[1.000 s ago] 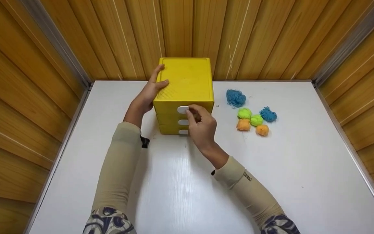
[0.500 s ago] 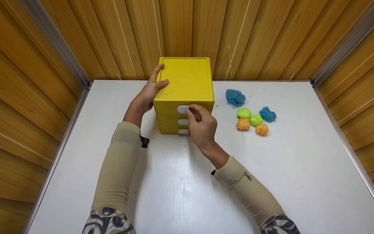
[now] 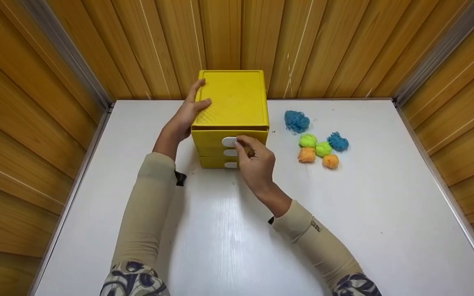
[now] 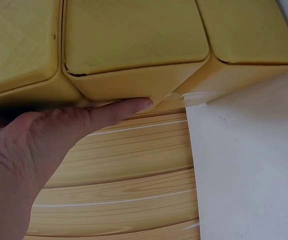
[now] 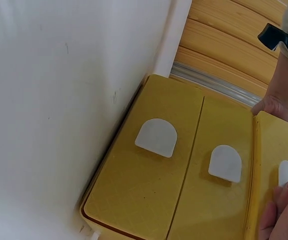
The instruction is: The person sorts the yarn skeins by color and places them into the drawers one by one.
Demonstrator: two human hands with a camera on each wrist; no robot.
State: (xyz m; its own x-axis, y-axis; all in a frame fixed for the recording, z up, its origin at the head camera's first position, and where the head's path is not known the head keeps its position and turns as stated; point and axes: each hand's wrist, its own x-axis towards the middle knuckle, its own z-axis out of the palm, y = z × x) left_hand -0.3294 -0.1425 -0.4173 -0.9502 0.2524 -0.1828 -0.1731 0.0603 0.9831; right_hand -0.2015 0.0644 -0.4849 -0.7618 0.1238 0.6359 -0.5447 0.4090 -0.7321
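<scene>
A yellow three-drawer box [image 3: 233, 98] stands near the back of the white table, with white rounded handles on its drawers. Its top drawer [image 3: 210, 137] sticks out slightly, leaving a dark gap under the lid's front edge. My right hand [image 3: 258, 162] pinches the right edge of the top handle [image 3: 228, 142] between thumb and finger. Against the box's left side, my left hand [image 3: 185, 117] presses with its fingers extended, and two digit tips reach over the lid's edge. The left wrist view shows one straight finger [image 4: 118, 111] along the box's yellow wall.
Right of the box lie two blue yarn bundles, one at the back [image 3: 296, 121] and one further right [image 3: 338, 141]. Beside them are two lime-green balls [image 3: 307, 140] and two orange balls [image 3: 306, 155]. Wood-patterned panels [image 3: 220, 37] enclose the table's back and sides.
The top drawer has come forward a little, opening a gap beneath the lid's front edge. My right hand has moved with the handle, while my left hand keeps its place on the box.
</scene>
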